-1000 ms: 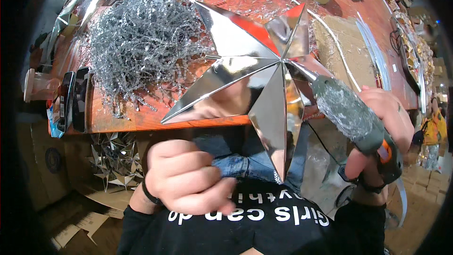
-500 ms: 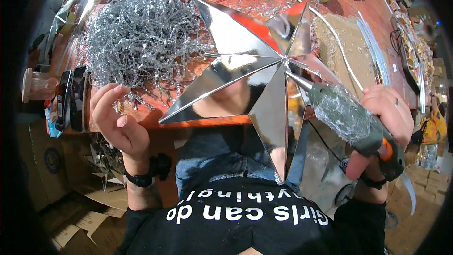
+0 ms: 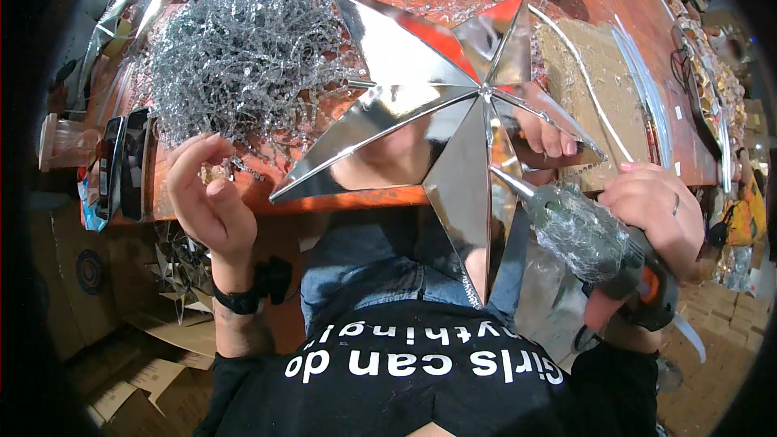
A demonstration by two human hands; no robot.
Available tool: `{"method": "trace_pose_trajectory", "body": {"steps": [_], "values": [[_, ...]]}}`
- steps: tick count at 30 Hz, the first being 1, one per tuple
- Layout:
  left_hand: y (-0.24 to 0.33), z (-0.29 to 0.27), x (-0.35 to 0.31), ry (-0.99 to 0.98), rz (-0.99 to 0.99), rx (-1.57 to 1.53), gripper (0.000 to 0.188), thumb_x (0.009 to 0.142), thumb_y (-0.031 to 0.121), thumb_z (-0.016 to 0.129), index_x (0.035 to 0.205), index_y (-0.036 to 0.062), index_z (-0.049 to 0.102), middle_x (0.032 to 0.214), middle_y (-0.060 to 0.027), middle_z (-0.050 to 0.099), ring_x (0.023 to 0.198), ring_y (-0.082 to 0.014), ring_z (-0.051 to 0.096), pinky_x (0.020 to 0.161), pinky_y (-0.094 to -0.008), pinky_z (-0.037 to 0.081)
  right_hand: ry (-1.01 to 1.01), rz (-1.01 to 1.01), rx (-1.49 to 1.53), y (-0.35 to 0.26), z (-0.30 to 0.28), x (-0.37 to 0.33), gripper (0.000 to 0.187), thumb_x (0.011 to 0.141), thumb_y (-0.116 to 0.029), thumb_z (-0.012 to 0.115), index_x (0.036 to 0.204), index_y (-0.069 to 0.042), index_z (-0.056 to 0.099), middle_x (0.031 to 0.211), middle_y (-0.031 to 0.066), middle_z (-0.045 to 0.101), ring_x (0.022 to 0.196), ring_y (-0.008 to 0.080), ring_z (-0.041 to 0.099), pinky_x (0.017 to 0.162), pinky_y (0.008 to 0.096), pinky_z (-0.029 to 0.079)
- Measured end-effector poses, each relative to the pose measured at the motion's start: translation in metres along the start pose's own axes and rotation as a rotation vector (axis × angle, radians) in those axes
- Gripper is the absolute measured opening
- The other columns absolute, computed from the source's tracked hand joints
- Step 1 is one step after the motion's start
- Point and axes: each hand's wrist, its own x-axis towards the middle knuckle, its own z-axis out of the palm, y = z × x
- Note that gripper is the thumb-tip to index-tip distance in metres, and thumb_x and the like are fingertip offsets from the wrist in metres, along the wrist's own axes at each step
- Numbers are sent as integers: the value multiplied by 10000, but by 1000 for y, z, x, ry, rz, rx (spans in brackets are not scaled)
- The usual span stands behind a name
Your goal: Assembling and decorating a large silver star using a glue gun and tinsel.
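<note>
Evidently, silver star (image 3: 465, 158): spread over the worktop (image 3: 368, 201), ridges uppermost, its lowest point jutting past the front edge above the person's lap
Star's weight: seems light for its span, probably thin sheet folded into hollow points
Star's stiffness: likely firm along the ridges, though the flat facets between could dent or crease if squeezed hard
Star's surface: mirror-bright, so probably slippery and quick to show smears
Star's hold: best taken by both edges of one broad point, close to the centre, sparing the thin tips
Right hand (image 3: 660, 206): fingers wrapped round the glue gun (image 3: 587, 235), its nozzle (image 3: 512, 184) right by the lowest point; contact cannot be told
Left hand (image 3: 214, 202): fingers half curled with the thumb apart from the forefinger, just beside the tinsel heap (image 3: 243, 65); whether they hold a strand, I cannot tell
Tinsel: looks soft, feather-light and tangled, better drawn out by loose ends
</note>
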Motion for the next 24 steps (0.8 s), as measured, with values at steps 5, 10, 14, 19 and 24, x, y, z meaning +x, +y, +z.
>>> {"method": "trace_pose_trajectory", "body": {"steps": [5,10,14,19,24], "values": [[1,2,-1,29,26,-15,423,1026,346,487,1159,-53,536,1006,-159,614,851,-194,581,752,-309,465,-110,5,10,1,-12,-10,704,682,-744,656,726,-46,566,664,70,623,617,253,624,700,418,544],[6,1,1,-16,-3,46,427,1043,359,452,1159,-44,531,996,-136,615,864,-196,583,804,-336,469,-261,32,99,0,-23,-19,684,659,-733,692,714,-61,576,661,39,613,608,232,618,700,409,542],[4,1,1,-50,7,46,411,1043,344,457,1159,-42,533,980,-128,618,865,-187,580,791,-321,464,-168,74,228,-18,-17,-8,684,574,-705,808,751,-74,613,728,59,636,709,266,658,787,411,570],[4,1,-2,-57,-22,13,378,1040,306,472,1170,-42,542,968,-123,622,859,-171,579,773,-299,459,-149,69,181,-19,-16,-8,724,537,-732,812,782,-79,615,809,64,670,834,261,700,844,449,565],[3,3,-2,-37,-25,-15,330,1017,259,521,1146,-41,574,942,-118,635,817,-171,596,757,-298,476,-181,82,260,-15,-14,-19,726,515,-744,810,754,-90,605,761,39,643,762,241,680,824,435,572]]}}
